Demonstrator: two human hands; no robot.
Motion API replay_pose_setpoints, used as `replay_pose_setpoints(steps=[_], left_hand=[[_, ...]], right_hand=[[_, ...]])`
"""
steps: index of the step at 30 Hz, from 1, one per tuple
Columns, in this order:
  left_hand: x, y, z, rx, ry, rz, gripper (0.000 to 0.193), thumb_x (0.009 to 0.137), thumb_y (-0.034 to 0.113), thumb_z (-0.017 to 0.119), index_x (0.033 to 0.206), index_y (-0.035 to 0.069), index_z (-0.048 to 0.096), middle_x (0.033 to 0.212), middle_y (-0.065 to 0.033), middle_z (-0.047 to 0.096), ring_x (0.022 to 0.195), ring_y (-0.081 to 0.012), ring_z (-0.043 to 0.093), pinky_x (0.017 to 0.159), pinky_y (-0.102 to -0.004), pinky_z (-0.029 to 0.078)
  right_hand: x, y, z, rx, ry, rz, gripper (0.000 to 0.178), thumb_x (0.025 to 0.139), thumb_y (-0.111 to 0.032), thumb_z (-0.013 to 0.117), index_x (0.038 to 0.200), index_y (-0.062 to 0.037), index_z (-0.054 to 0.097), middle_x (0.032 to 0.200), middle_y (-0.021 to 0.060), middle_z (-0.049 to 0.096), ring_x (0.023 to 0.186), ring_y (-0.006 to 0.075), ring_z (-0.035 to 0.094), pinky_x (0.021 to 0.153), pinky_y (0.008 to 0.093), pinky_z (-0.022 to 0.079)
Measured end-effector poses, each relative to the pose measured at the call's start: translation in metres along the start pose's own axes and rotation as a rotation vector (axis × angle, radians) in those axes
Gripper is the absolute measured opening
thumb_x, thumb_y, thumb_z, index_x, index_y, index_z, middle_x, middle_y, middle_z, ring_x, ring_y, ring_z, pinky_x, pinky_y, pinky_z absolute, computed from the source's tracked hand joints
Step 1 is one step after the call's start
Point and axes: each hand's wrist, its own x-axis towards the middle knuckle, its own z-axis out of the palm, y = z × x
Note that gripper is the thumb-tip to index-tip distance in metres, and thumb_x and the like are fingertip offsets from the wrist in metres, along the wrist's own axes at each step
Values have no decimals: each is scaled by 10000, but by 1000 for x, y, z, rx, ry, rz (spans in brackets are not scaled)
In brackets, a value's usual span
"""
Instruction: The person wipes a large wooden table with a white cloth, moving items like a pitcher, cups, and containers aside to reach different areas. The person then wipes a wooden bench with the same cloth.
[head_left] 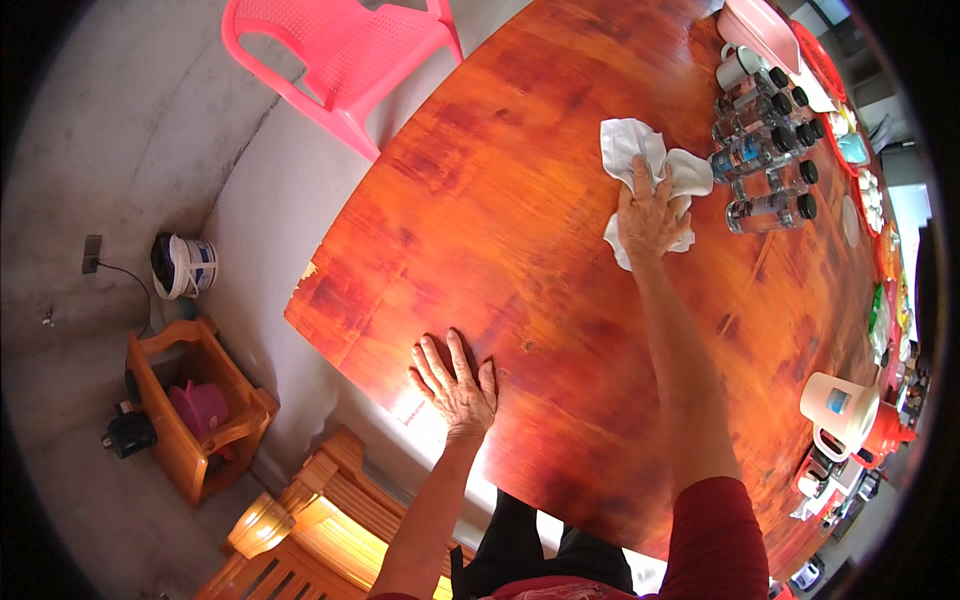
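On red-brown tbl, white cloth lies rumpled under R hand.

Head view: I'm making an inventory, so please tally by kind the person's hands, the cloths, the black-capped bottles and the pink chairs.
Left hand and right hand: 2
White cloth: 1
Black-capped bottles: at least 7, as they overlap
Pink chair: 1
Total: at least 11

Wht cloth – rumpled, partly spread – on red-brn wood tbl.
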Motion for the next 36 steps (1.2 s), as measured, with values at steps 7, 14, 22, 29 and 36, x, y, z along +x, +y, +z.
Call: replay_pose_setpoints(steps=[7, 14, 22, 29, 36], left_hand=[[3, 1, -5, 14, -40, -1, 681, 930, 419, 485, 1461, 40, 292, 1501, -294, 157, 1397, -473, 117, 1096, -621, 62], [1, -4, -6, 15, -40, -19, 666, 935, 421, 481, 1450, 38, 303, 1502, -294, 160, 1396, -482, 122, 1092, -631, 65], [4, 5, -6, -2, -91, -35, 669, 908, 439, 532, 1456, 110, 334, 1496, -305, 154, 1388, -492, 144, 1083, -653, 96], [2, 2, -5, -92, -108, -83, 686, 875, 416, 596, 1454, 141, 353, 1501, -291, 173, 1389, -481, 157, 1083, -655, 85], [-1, -7, -6, -8, -178, -59, 747, 865, 448, 539, 1486, 145, 255, 1512, -284, 146, 1404, -478, 103, 1082, -666, 89]], right_hand=[[-114, -135, 9, 560, 374, -746, 486, 706, -399, 715, 1172, -319, 603, 1478, 78, 340, 1273, 395, 403, 1035, 677, 284], [-117, -118, 1, 632, 26, -1138, 237, 727, -387, 723, 908, -239, 681, 1450, 9, 418, 1366, 418, 289, 1080, 622, 243], [49, -92, 26, -9, 46, -239, 415, 854, -439, 583, 1264, -412, 531, 1435, 30, 415, 1231, 385, 448, 994, 619, 346], [15, -188, 30, 88, 233, -458, 399, 794, -448, 645, 1188, -389, 620, 1355, 10, 504, 1162, 392, 514, 930, 691, 359], [-145, -275, -1, 523, 105, -930, 354, 743, -393, 712, 1090, -345, 660, 1328, -2, 480, 1221, 330, 430, 984, 675, 263]])
